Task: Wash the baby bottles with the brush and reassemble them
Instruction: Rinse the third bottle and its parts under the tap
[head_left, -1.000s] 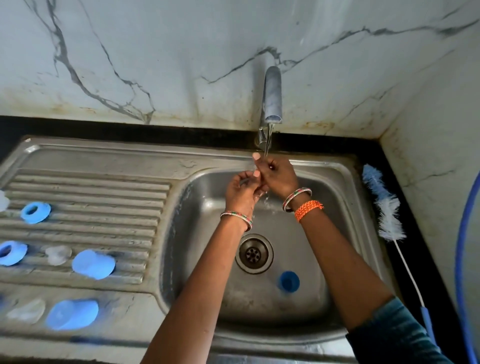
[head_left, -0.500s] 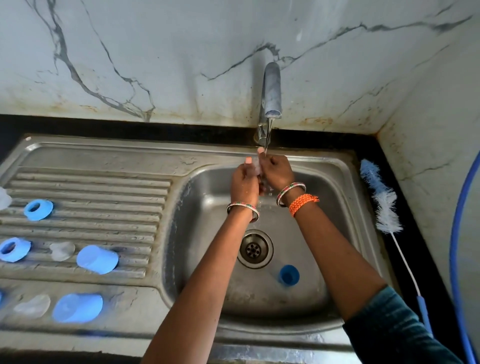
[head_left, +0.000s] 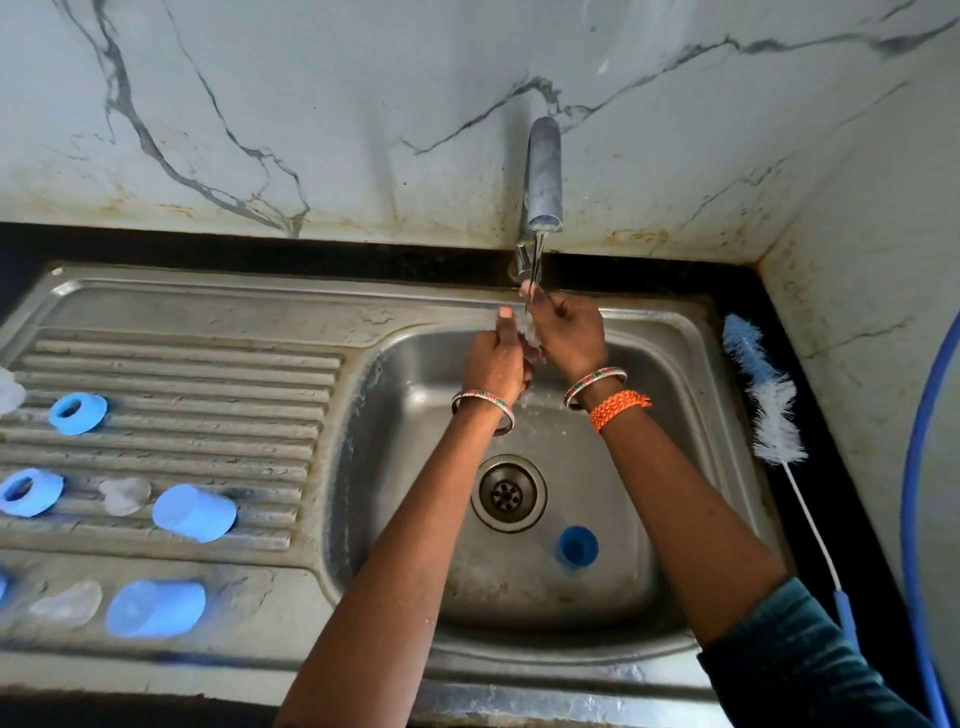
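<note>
My left hand (head_left: 493, 364) and my right hand (head_left: 569, 332) are pressed together under the running tap (head_left: 543, 176), over the back of the sink basin (head_left: 675, 415). Between the curled fingers of both is a small clear teat (head_left: 527, 335), mostly hidden by fingers and water. A blue cap (head_left: 576, 545) lies on the basin floor near the drain (head_left: 509, 491). The blue-and-white bottle brush (head_left: 769, 405) lies on the counter to the right of the sink, away from both hands.
On the ribbed drainboard (head_left: 208, 374) at the left lie two blue rings (head_left: 78, 413) (head_left: 28, 491), two blue caps (head_left: 195, 512) (head_left: 156, 608) and clear teats (head_left: 124, 496) (head_left: 67, 605). A blue hose (head_left: 914, 467) curves along the right wall.
Both hands have closed together and risen a little nearer the tap's spout. The parts on the drainboard and in the basin have not moved.
</note>
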